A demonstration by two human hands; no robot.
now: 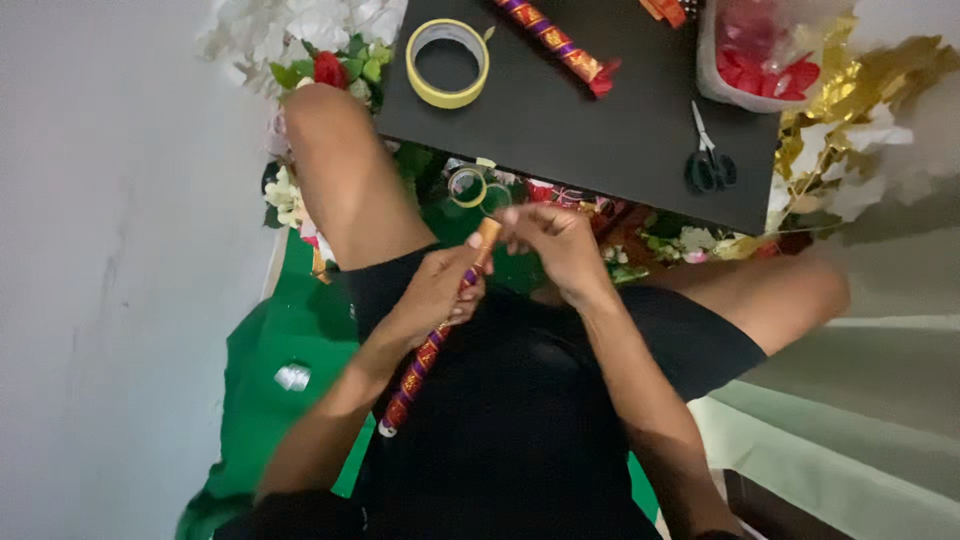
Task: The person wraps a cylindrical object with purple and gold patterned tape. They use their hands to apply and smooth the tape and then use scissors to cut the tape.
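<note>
My left hand (437, 290) is wrapped tight around a long stick (432, 340) bound in red, gold and purple ribbon, gripping it near its upper part while it slants down across my lap. My right hand (553, 240) has its fingertips pinched together at the stick's bare tan top end, just above my left hand; I cannot tell whether they nip a strip of ribbon or the stick itself. Ahead of my knees stands a low black table (600, 130). On it lie a roll of yellow tape (448, 62), a second wrapped stick (556, 40) and black-handled scissors (709, 155), and a clear plastic container (745, 55) at the far edge holds red petals. A smaller tape ring (466, 187) lies below the table edge. I sit on green cloth (280, 340), with artificial flowers (320, 40) and gold foil leaves (860, 70) around.
</note>
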